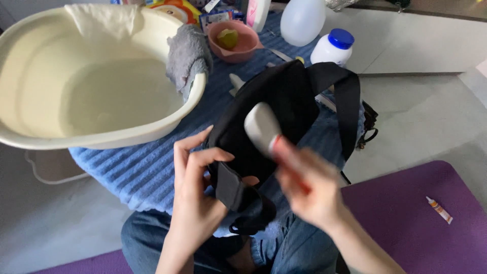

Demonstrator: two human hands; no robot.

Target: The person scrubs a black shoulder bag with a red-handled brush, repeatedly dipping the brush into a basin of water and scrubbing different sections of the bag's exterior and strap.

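A black fabric bag (pixel 284 101) with wide straps lies over a blue ribbed towel (pixel 147 167) in front of me. My left hand (pixel 195 187) pinches the bag's near edge and a strap end. My right hand (pixel 304 185), blurred by motion, grips a white brush-like tool (pixel 261 127) with a reddish handle. The tool's head rests against the bag's front face.
A large cream basin (pixel 96 137) of water stands at the left, a grey cloth (pixel 187 56) over its rim. Behind are a pink bowl (pixel 243 48), a white bottle with a blue cap (pixel 332 48) and a translucent jug (pixel 302 20). A small tube (pixel 439 210) lies on the purple mat (pixel 416 223).
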